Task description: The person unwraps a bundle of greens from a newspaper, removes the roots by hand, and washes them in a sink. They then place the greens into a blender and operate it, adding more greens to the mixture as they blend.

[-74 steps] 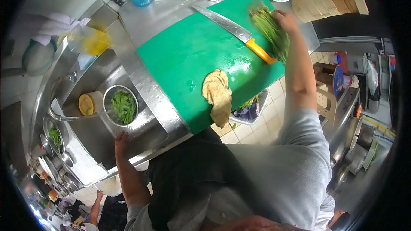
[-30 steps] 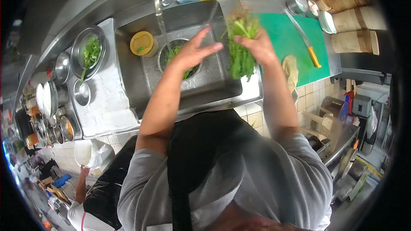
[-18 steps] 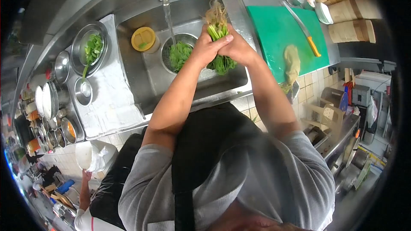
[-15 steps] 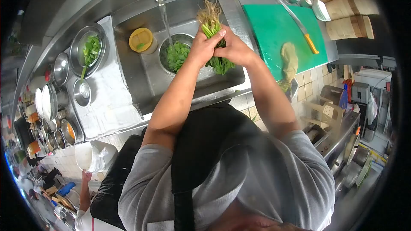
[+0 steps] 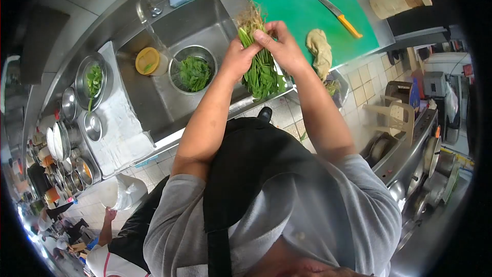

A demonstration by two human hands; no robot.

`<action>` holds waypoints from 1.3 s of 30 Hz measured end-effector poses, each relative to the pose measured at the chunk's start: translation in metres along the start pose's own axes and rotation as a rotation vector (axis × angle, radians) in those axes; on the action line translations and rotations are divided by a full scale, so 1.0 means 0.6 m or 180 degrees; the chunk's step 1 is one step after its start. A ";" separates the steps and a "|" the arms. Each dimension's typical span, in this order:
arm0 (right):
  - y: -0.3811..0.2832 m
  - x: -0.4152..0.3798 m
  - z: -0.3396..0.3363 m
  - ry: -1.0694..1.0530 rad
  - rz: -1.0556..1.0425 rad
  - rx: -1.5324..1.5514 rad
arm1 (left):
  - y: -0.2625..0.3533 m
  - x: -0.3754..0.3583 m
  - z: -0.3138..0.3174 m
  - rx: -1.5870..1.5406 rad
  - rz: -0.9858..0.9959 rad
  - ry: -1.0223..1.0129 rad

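Note:
A bunch of leafy greens (image 5: 262, 76) with pale roots is between my two hands at the sink's right edge. My left hand (image 5: 239, 59) closes around the stems from the left. My right hand (image 5: 283, 48) grips them from the right, thumb across the stems just below the roots. The roots point away from me and the leaves hang toward me. Left of my hands, a steel bowl (image 5: 213, 57) in the sink (image 5: 169, 100) contains loose green leaves (image 5: 193, 73). Water runs from the faucet (image 5: 142, 11) toward that bowl.
To the right, a green cutting board (image 5: 287, 7) bears a yellow-handled knife (image 5: 342, 16) and a crumpled cloth (image 5: 320, 51). A yellow-lidded container (image 5: 147, 61) stands in the sink. Metal bowls sit by a white towel (image 5: 120, 133). Another person's hand (image 5: 110, 214) is at lower left.
My hands and the bunch have shifted from over the sink to its right edge, beside the cutting board. The camera view has turned right, and the bunch's leaves show more.

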State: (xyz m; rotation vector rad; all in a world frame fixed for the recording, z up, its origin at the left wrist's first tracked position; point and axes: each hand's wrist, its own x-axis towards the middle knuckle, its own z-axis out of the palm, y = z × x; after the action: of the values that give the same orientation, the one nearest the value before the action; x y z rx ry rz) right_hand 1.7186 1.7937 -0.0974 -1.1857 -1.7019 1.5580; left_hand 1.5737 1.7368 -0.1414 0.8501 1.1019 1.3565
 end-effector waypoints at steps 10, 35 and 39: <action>0.037 -0.016 -0.061 0.0624 -0.0202 0.1685 | 0.010 0.004 0.135 0.2097 -0.0216 0.0078; 0.081 -0.153 -0.129 -0.0387 0.0062 0.0405 | -0.138 -0.056 0.164 0.4556 -0.0558 -0.1312; 0.037 -0.197 -0.205 0.0141 0.0212 0.0092 | -0.093 -0.050 0.096 0.3926 -0.0271 -0.0568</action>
State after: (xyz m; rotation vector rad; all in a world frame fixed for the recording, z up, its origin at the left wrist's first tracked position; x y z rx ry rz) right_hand 1.8837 1.7503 -0.0762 -1.2646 -1.6218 1.5785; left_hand 1.6484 1.7105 -0.1738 1.7110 1.7951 0.3815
